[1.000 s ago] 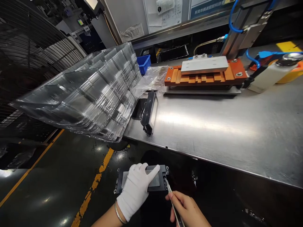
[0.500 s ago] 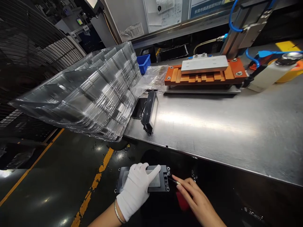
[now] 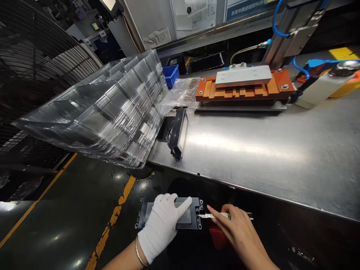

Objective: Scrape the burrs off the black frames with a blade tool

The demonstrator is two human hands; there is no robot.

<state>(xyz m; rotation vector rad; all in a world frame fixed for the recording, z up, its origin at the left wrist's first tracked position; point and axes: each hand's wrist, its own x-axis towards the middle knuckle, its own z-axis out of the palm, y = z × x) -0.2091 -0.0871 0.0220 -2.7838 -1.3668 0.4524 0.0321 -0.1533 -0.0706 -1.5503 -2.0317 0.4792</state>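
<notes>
My left hand (image 3: 161, 221), in a white glove, grips a flat black rectangular part (image 3: 184, 227) with a grey panel, its fingers over the far edge. Bare and closed, my right hand (image 3: 234, 223) holds a slim knife (image 3: 225, 215) with a pale handle. The knife's blade points left and its tip meets the part's right end, beside the small holes. Both hands are below the front edge of the metal table. A similar black part (image 3: 178, 134) stands on its long side on the table.
Stacked clear plastic trays (image 3: 112, 108) lean at the left. On the metal table (image 3: 253, 150) are an orange fixture (image 3: 239, 90), a plastic bag (image 3: 182, 92) and a white bottle (image 3: 319, 90). A blue bin (image 3: 170, 76) sits behind.
My right hand has turned and shifted slightly right, and the knife's blade and handle now show more fully. The gloved left hand and the part have barely moved.
</notes>
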